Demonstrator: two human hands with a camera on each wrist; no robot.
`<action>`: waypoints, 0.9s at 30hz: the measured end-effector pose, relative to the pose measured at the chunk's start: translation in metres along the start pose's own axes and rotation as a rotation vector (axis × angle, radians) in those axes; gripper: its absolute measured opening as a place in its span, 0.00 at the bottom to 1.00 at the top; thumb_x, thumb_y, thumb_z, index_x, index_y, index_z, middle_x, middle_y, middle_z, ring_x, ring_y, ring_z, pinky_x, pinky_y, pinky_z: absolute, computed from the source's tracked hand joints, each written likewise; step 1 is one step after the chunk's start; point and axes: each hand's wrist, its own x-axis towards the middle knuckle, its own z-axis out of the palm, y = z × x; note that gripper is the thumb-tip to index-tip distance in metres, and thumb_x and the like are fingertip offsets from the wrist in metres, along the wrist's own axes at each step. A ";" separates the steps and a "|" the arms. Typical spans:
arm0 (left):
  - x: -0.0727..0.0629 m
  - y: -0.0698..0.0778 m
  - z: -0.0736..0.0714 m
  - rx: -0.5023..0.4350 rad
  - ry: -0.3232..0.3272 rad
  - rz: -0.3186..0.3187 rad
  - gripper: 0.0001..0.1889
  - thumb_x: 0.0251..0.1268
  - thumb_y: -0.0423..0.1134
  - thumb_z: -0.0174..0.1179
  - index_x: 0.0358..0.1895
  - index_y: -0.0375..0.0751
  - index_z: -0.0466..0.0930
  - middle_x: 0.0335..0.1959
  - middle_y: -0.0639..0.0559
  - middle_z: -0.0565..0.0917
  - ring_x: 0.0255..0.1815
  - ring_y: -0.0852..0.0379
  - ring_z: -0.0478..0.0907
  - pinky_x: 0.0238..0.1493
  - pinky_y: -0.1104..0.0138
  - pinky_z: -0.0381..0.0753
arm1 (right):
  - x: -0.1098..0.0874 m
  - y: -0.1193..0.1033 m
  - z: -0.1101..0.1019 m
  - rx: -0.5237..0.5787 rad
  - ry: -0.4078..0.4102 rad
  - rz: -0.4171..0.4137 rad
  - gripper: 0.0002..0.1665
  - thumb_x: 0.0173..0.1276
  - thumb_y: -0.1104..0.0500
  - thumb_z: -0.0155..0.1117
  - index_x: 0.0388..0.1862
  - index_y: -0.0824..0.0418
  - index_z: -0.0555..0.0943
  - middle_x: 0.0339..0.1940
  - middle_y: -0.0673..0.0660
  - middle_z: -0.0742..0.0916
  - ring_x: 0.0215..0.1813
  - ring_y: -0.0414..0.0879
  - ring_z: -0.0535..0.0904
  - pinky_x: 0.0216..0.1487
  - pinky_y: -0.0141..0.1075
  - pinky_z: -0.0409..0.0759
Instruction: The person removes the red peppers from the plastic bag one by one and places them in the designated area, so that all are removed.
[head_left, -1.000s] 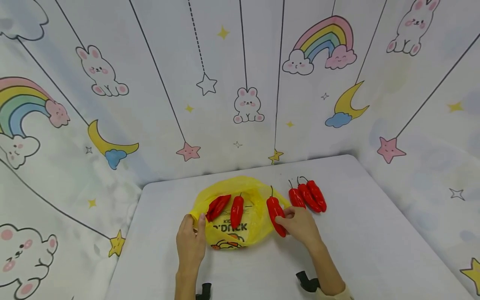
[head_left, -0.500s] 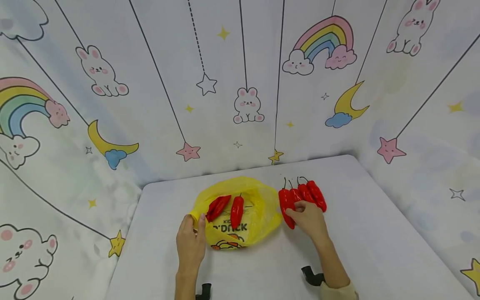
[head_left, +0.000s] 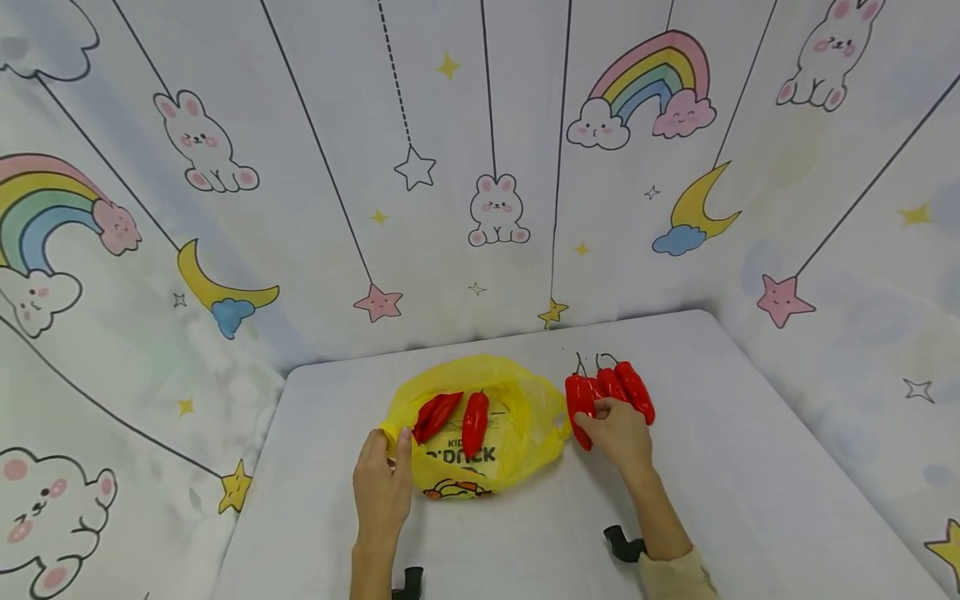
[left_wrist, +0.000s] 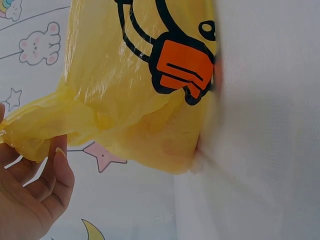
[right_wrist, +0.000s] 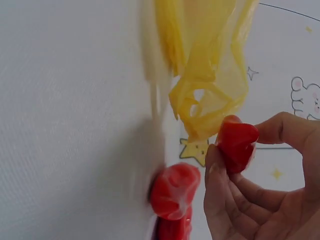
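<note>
Red chili pepper (head_left: 580, 408) is sitting pinched between thumb and fingers in the right-hand grip (head_left: 625, 435), just beside the yellow plastic bag (head_left: 536, 417). Left-hand grip (head_left: 382, 479) is clamping one side of it, with other chilies (head_left: 475, 423) lying inside. Spare chilies (head_left: 636, 390) are bunching on the counter (head_left: 525, 542) nearby. Imo it could be slipping if the pinch loosens, or the floppy bag caving in if that side goes slack.

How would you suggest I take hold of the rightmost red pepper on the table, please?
I'd pinch the rightmost red pepper across the middle of its long body, coming from the right, since that flank is exposed while a neighbouring pepper crowds its left.
</note>
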 end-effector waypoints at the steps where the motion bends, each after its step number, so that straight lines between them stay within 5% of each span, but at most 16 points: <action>1: 0.000 0.000 0.000 0.000 0.001 0.001 0.14 0.80 0.46 0.60 0.42 0.35 0.78 0.32 0.52 0.76 0.31 0.59 0.73 0.32 0.65 0.80 | 0.001 0.001 0.001 -0.017 0.009 0.000 0.29 0.65 0.49 0.72 0.55 0.70 0.83 0.41 0.63 0.90 0.38 0.54 0.84 0.32 0.42 0.86; 8: 0.001 -0.001 0.000 -0.001 -0.001 -0.002 0.15 0.80 0.46 0.60 0.42 0.35 0.78 0.32 0.52 0.76 0.31 0.59 0.73 0.32 0.65 0.80 | 0.010 0.004 0.013 -0.137 0.075 -0.020 0.29 0.63 0.47 0.73 0.53 0.68 0.84 0.24 0.55 0.86 0.24 0.47 0.80 0.26 0.41 0.83; 22: 0.001 0.000 0.000 -0.003 -0.004 0.004 0.14 0.79 0.45 0.60 0.42 0.35 0.79 0.32 0.52 0.76 0.31 0.59 0.74 0.32 0.65 0.80 | 0.016 0.014 0.022 -0.181 0.138 -0.054 0.26 0.61 0.47 0.77 0.45 0.67 0.87 0.31 0.60 0.90 0.30 0.54 0.84 0.29 0.47 0.87; 27: 0.000 -0.001 0.001 0.003 0.000 0.003 0.15 0.80 0.46 0.60 0.42 0.35 0.79 0.32 0.52 0.77 0.31 0.59 0.74 0.32 0.64 0.80 | 0.017 0.015 0.021 -0.185 0.153 -0.044 0.23 0.62 0.48 0.78 0.42 0.67 0.88 0.27 0.59 0.89 0.25 0.52 0.83 0.27 0.45 0.85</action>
